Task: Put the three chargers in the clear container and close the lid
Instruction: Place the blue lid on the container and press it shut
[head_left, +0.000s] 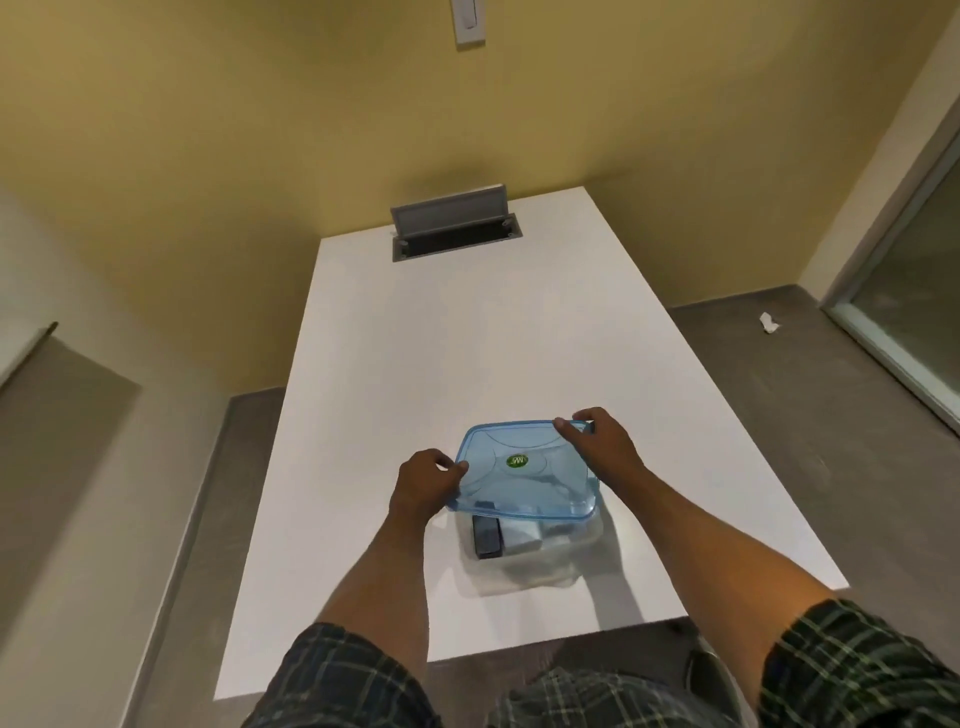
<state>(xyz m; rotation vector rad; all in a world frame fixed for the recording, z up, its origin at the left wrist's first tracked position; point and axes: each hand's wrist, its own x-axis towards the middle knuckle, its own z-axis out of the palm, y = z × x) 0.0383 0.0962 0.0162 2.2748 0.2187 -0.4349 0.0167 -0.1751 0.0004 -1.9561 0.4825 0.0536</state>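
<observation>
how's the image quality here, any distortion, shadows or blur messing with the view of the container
Head view: wide-angle distortion bows the walls and stretches the white table; soft shadows fall right of the clear container; the blue lid tints and hides part of the contents, so the chargers under it look soft and hard to count.

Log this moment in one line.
phase: lidding | blue lid: held by left hand, right hand, above clear container | chargers inside

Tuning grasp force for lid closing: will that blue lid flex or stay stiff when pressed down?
Probably flexes a bit: the lid looks thin and translucent, held by both hands, left hand and right hand, at opposite edges. Likely light. The raised rim should stiffen its edges.
</observation>
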